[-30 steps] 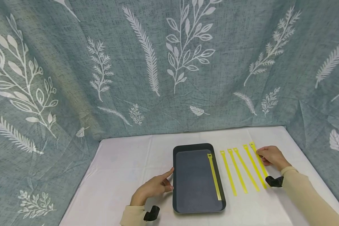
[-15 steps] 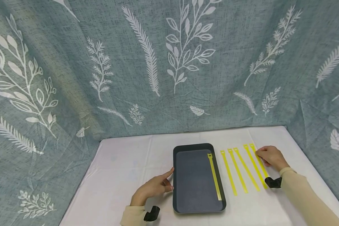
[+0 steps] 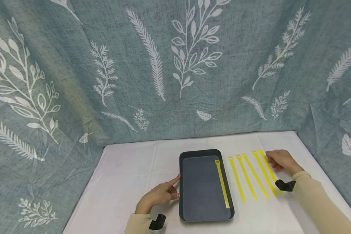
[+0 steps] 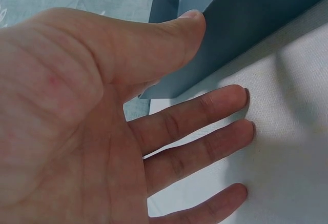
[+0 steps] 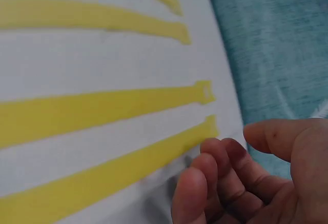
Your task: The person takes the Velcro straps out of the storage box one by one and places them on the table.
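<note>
A dark grey rectangular tray (image 3: 199, 188) lies on the table with one yellow cable strap (image 3: 222, 184) along its right side. My left hand (image 3: 160, 195) touches the tray's left wall, thumb and fingers extended; in the left wrist view the thumb (image 4: 179, 37) rests against that wall. Several more flat yellow straps with slotted heads lie side by side to the right of the tray. Beside the rightmost strap (image 5: 118, 167) is my right hand (image 3: 283, 162), its fingers loosely bent and the thumb apart from them, holding nothing. The black wrist camera covers part of that strap's lower half.
A white cloth (image 3: 120, 175) covers the table. Blue-green leaf-patterned fabric (image 3: 175, 81) hangs behind and at both sides. The nearest loose strap (image 3: 237, 178) lies just right of the tray's right wall.
My right hand has let go of the rightmost strap and shifted slightly right. That strap's head moved a little nearer to me, its lower end slightly right. My left hand and the tray stayed put.
</note>
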A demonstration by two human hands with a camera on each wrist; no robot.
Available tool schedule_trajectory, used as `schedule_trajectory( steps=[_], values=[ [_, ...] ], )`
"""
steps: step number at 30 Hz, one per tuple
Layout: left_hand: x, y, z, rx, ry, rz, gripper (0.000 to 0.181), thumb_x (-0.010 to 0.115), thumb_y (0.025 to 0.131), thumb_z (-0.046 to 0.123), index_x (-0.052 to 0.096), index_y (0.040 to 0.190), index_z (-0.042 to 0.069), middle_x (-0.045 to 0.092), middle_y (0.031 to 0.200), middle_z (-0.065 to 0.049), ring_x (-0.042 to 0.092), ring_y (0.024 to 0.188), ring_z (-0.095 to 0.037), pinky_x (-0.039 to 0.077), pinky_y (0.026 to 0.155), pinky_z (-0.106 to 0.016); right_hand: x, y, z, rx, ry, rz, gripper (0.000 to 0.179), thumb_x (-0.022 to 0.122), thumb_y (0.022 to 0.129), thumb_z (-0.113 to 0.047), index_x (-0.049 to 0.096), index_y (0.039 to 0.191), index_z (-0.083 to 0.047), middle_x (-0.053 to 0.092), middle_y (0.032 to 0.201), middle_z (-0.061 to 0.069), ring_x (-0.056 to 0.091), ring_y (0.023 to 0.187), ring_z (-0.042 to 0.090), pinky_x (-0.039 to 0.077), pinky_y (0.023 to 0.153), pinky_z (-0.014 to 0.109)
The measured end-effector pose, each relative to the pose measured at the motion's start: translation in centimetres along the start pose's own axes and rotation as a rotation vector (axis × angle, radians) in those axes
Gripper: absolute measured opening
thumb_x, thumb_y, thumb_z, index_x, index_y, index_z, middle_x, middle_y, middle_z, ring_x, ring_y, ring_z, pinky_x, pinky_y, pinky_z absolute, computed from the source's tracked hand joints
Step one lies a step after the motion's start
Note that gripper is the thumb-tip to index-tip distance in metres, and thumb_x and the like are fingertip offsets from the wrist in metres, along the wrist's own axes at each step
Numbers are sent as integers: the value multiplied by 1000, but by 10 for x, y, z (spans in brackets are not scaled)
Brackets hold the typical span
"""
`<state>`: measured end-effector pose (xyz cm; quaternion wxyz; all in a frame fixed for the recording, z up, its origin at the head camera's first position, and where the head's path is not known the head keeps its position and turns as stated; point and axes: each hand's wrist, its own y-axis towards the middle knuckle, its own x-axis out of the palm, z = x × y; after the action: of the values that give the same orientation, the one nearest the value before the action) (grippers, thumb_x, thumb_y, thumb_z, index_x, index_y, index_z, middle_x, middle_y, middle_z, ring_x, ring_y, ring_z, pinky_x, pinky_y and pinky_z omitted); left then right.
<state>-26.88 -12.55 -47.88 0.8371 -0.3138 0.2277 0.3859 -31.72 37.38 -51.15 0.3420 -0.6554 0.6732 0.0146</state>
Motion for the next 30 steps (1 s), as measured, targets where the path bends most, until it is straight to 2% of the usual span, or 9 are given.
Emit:
schedule_trajectory(
  steps=[3,5,7,10,13,18,23,27,30],
  values=[
    [1,0,0,-7,-4,-3,77,72,94,20,33,160,13,69,98,-4,58,84,-15,48,78,-37,-4,-2,-13,-4,81,-58,60,42,107,-41,49,137,10,67,96,2,64,77,9,58,71,29],
    [1,0,0,-9,0,-1,77,73,94,20,33,160,14,69,98,-4,59,85,-15,48,79,-38,-7,-3,-24,-31,111,-97,69,39,108,-47,38,148,10,68,113,10,68,87,8,59,80,31],
    [0,0,-1,-5,3,2,77,73,94,20,33,160,14,69,98,-4,59,85,-16,48,79,-38,-8,-5,-36,-78,122,-135,75,35,108,-52,32,153,9,63,130,20,70,97,10,58,88,34],
    [0,0,-1,1,6,4,77,73,94,20,33,160,14,69,98,-4,59,85,-16,48,80,-39,-10,-6,-54,-146,131,-174,81,35,106,-58,29,155,7,50,148,28,70,106,13,56,95,39],
    [0,0,-1,4,4,3,77,72,94,20,33,160,14,69,98,-5,59,86,-16,48,81,-40,-10,-8,-70,-211,153,-199,82,34,106,-60,26,157,5,42,153,31,70,108,13,55,99,41],
    [-1,0,0,-1,6,5,77,72,94,21,33,160,14,68,98,-4,58,85,-16,48,80,-39,-4,-10,-93,-286,185,-233,83,32,106,-60,22,159,4,37,156,32,69,108,9,54,100,41],
    [0,1,0,-8,10,10,77,73,94,21,34,159,14,68,98,-4,59,85,-15,48,80,-39,11,-9,-115,-298,219,-282,78,31,108,-56,22,159,2,38,157,30,66,120,21,54,100,39],
    [0,0,0,-10,2,12,77,73,94,21,34,159,15,68,99,-5,59,86,-16,48,81,-40,31,-8,-131,-294,256,-325,74,30,110,-51,20,159,3,37,157,31,57,132,35,52,103,40],
    [0,-1,1,-9,0,14,77,73,94,21,34,159,14,69,99,-5,59,86,-16,48,81,-40,47,-8,-139,-303,273,-370,73,29,110,-49,21,159,5,37,156,32,52,136,41,52,104,41]
  ],
)
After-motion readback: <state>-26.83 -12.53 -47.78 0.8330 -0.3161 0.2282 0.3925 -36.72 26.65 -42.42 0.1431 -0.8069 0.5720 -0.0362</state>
